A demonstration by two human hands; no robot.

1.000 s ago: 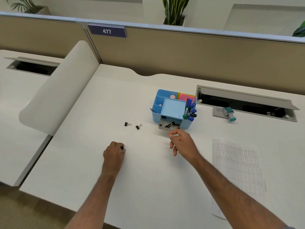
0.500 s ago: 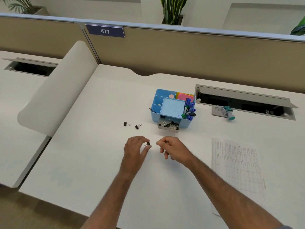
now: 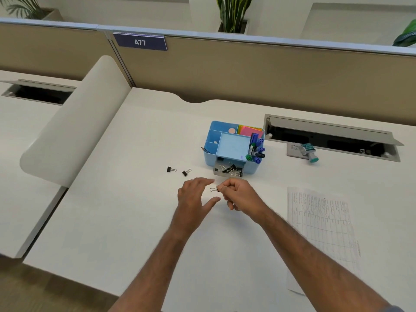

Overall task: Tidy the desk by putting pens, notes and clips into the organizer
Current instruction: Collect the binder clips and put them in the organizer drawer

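I pinch a small black binder clip [image 3: 215, 189] between the thumb and fingertips of my right hand [image 3: 238, 195], its wire loops poking out to the left, just above the desk [image 3: 135, 221] and a little in front of the organizer [image 3: 234, 147]. My left hand [image 3: 194, 200] sits just beside it with fingers spread and holding nothing. To do this step well, I judge I should keep the pinch on the clip's black body, carry it the short way forward and let it drop only once it is over the open drawer [image 3: 228, 171], since that tray is shallow and already crowded. The drawer stands pulled out at the organizer's front and holds a heap of black clips with silver wires. Above it, the wide middle compartment looks bare, the right side holds markers [image 3: 255, 147] with blue caps and a green one, and bright sticky notes [image 3: 249, 131] sit at the back right. Two more clips [image 3: 171, 169] [image 3: 186, 172] lie on the desk to the left, well apart from the drawer, so I judge the job is unfinished.
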